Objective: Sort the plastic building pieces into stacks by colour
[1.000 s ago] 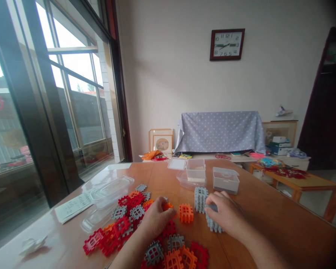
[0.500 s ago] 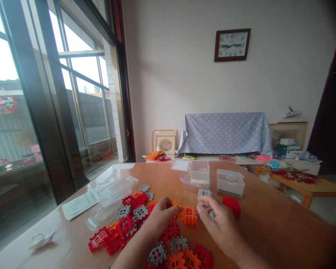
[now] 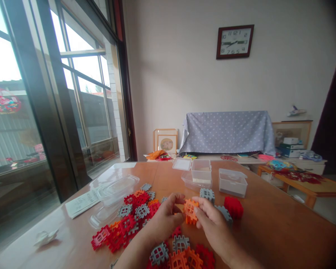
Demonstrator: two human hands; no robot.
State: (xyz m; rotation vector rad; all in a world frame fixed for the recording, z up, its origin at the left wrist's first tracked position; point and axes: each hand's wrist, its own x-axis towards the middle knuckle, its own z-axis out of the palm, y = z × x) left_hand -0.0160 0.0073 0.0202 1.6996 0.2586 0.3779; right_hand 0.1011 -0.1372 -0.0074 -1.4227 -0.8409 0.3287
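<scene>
Two hands grip an orange waffle-block stack (image 3: 190,211) above a wooden table (image 3: 269,224), near scattered red blocks (image 3: 115,239): left hand (image 3: 164,220) curled against one side, right hand (image 3: 213,220) pinching the other. Stiff, light-looking plastic; notched outer edges appear the surest hold.

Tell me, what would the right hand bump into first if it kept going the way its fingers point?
The right hand would meet the orange plastic block first; its fingers already touch it. The left hand is just behind the block, though depth is hard to judge.
</scene>
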